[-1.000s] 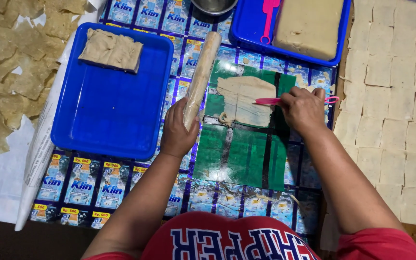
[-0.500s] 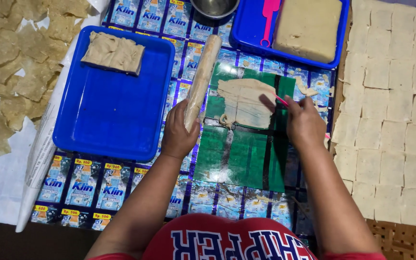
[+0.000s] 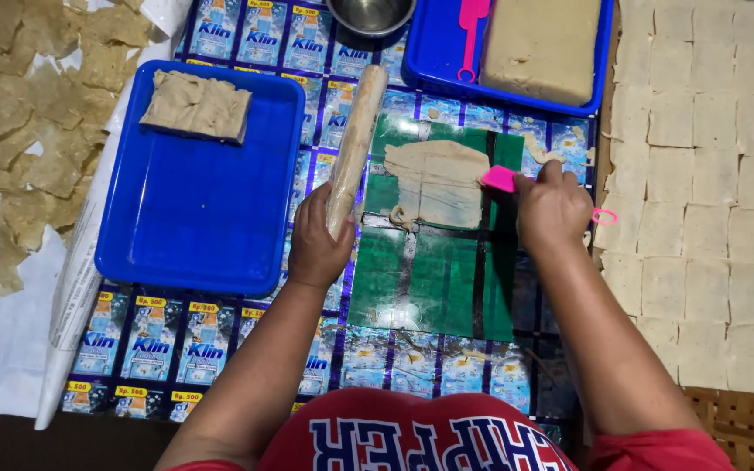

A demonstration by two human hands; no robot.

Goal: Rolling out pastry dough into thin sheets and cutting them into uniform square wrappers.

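— Underfoot is a mat of printed sachet sheets (image 3: 220, 349), with a shiny green plastic sheet (image 3: 434, 283) laid near its right edge. What sits on the green?

— One thin, flat, beige sheet of dough (image 3: 434, 183), at the far end of the green sheet, between the two hands.

— And the hands?

— Left hand (image 3: 316, 244) is closed round the near end of a long wooden rolling pin wrapped in clear film (image 3: 355, 139), just left of the dough. Right hand (image 3: 553, 208) is closed on a pink plastic scraper (image 3: 499, 179), whose blade touches the dough's right edge.

— Around them?

— Left, a blue plastic tray (image 3: 194, 218) with a folded stack of dough sheets (image 3: 195, 106) in its far corner. Top right, another blue tray (image 3: 434, 52) holding a tan dough block (image 3: 538, 44). Along the right, cut dough squares (image 3: 709, 174) in rows.
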